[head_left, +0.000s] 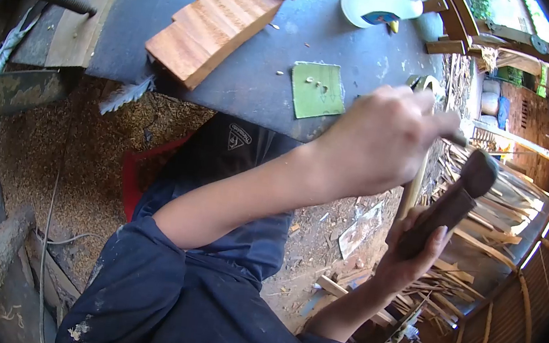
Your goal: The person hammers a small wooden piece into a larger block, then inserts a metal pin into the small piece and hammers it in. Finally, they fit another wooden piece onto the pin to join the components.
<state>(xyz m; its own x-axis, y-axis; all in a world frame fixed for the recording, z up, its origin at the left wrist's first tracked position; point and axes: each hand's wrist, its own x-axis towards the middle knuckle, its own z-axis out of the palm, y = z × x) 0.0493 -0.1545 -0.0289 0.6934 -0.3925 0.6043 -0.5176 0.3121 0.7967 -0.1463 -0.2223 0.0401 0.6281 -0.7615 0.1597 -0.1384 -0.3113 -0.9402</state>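
Dark shirt [217, 321] nearest; left hand [387, 137] seemingly pinches slender item [456, 136], blurred; right hand [405, 264] clasps dark wooden piece [436, 222].

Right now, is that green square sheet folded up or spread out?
Spread out: the green square sheet lies flat on the table, its corners showing.

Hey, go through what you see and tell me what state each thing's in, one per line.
Left hand: blurred, fingers curled on a slim tool.
Slim tool: held, blurred.
Right hand: closed around the dark piece.
Dark piece: held aslant.
Green square: flat on the table, small bits on it.
Bottle: on the table; can't tell if capped.
Wooden block: lying near the table's edge.
Left sleeve: smudged.
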